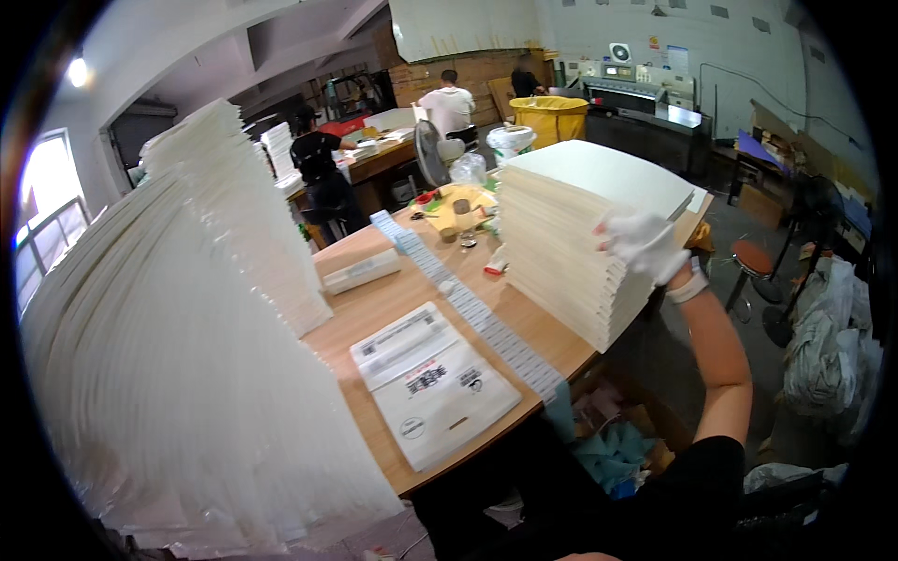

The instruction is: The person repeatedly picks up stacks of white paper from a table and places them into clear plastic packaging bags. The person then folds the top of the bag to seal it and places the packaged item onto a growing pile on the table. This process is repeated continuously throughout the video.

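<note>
My right hand (645, 245), in a white glove with the fingertips showing, is at the near right corner of a tall stack of white sheets (561, 243). Its fingers point left across the stack's side and look apart, though slightly blurred; I cannot tell whether they touch the sheets. No sheet shows in the hand. My left hand is not in view; a small skin-coloured patch at the bottom edge is too little to identify. Before me on the wooden table lies a pile of flat white printed plastic bags (435, 383). A long strip of printed labels (482, 323) runs between bags and stack.
A very tall plastic-wrapped stack (187, 327) fills the left side. Behind the bags lies a white packet (362, 271); tape rolls (449, 234) sit farther back. Scraps fill a box (622, 430) below the table. A stool (751, 259) stands right; co-workers (318, 164) sit beyond.
</note>
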Motion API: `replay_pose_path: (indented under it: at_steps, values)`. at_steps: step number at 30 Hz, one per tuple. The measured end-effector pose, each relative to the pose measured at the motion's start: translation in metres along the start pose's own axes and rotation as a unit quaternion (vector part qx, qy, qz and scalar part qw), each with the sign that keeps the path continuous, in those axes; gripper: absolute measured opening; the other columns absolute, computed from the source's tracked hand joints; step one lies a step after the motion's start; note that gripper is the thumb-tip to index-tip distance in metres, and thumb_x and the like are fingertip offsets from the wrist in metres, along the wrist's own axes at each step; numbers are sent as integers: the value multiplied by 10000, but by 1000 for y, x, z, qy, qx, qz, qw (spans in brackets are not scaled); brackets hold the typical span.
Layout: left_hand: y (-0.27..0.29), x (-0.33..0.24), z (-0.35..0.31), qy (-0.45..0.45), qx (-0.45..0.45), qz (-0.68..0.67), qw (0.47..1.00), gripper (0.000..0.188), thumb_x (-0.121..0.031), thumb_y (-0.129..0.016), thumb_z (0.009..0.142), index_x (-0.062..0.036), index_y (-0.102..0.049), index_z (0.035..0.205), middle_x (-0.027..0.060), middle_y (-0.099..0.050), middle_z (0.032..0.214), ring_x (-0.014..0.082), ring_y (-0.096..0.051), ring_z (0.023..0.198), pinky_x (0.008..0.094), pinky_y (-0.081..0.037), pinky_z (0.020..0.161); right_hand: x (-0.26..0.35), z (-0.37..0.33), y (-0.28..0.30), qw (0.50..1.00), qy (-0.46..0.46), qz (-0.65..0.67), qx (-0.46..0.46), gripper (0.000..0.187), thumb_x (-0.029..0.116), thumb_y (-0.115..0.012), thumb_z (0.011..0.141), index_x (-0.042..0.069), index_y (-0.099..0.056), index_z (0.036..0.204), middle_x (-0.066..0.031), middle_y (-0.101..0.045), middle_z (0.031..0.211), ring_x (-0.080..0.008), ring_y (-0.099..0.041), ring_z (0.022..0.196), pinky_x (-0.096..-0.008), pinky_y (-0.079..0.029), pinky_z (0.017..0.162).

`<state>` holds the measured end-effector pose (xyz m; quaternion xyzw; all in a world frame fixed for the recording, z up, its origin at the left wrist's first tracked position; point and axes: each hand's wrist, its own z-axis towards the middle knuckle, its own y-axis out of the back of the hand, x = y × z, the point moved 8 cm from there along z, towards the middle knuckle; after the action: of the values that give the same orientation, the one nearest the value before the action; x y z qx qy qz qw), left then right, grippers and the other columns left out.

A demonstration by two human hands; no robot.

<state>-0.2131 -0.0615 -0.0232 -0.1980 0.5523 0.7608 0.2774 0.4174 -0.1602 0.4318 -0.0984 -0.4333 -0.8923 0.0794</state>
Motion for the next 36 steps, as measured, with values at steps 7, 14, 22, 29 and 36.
replay_pose_path:
  at_steps: [7, 14, 22, 29, 36]
  values:
    - [-81, -191, 54, -47, 275, -269, 922, 168, -121, -554, 849, 7, -520, 952, 37, -529, 599, 121, -516, 476, 277, -442, 437, -88, -41, 54, 983, -127, -129, -29, 275, 148, -616, 751, 18, -581, 992, -170, -585, 982, -303, -568, 902, -346, -462, 782]
    - [-53, -462, 74, -306, 387, -297, 818, 221, -180, -564, 861, 23, -593, 943, 64, -590, 679, 111, -566, 602, 265, -448, 519, -77, -28, 76, 941, 28, -306, -141, 81, 162, -562, 803, 86, -589, 796, -80, -605, 688, -235, -597, 638, -329, -479, 558]
    - [-62, -659, 42, 168, 712, -590, 341, 531, -217, -519, 874, -13, -277, 1300, 161, -382, 1280, 262, -536, 1023, 375, -485, 849, 115, -58, 41, 957, 184, -225, 17, 91, 173, -643, 643, 145, -581, 703, -18, -566, 658, -222, -593, 617, -325, -499, 602]
    - [-4, -588, 67, 65, 636, -533, 554, 427, -102, -558, 774, 44, -425, 1152, 146, -535, 1034, 205, -571, 950, 328, -500, 807, -44, -148, 57, 820, -348, 448, -73, 77, 63, -592, 796, 15, -583, 856, -66, -623, 866, -188, -620, 832, -284, -521, 673]
    - [8, -520, 33, -388, 328, -332, 795, 715, -182, -603, 741, 73, -254, 1311, 295, -335, 1257, 389, -366, 1150, 426, -327, 960, 46, -185, -104, 888, -215, 382, -136, 342, 251, -610, 835, -19, -517, 1023, -128, -577, 957, -200, -594, 838, -272, -485, 708]
